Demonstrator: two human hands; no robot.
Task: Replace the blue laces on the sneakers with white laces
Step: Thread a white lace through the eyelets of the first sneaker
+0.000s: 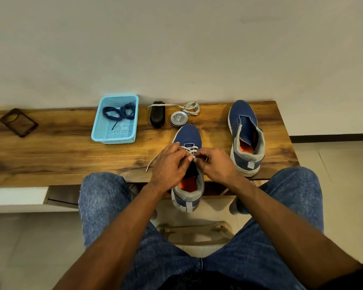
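Nearest to us are our knees in blue jeans point(105, 197), spread either side of a pale stool point(195, 233), and our two bare forearms reach forward between them. Just beyond, the near sneaker point(188, 139) lies with its heel hanging over the front edge of the wooden table point(50, 155), toe pointing away. Our left hand point(169, 164) and right hand point(215, 164) meet over its tongue, fingers curled and pinching the white lace point(190, 149) at the eyelets; a few crossings are already threaded near the toe. One loose end of that lace trails left across the wood, past our left wrist.

To the right, apart from the first, the second sneaker point(242, 122) stands on the table with no lace in it, its orange insole showing.

Farther back, just beyond the near sneaker's toe, sits a round tin point(179, 118), and beside it on the left a black brush point(157, 116). A spare white lace point(190, 108) lies bundled behind the tin, one end running across the brush. Left of these, a light blue basket point(99, 130) holds the blue laces point(120, 113) in a loose tangle. Far left on the table lies a dark phone case point(18, 122). A plain wall rises behind the table.
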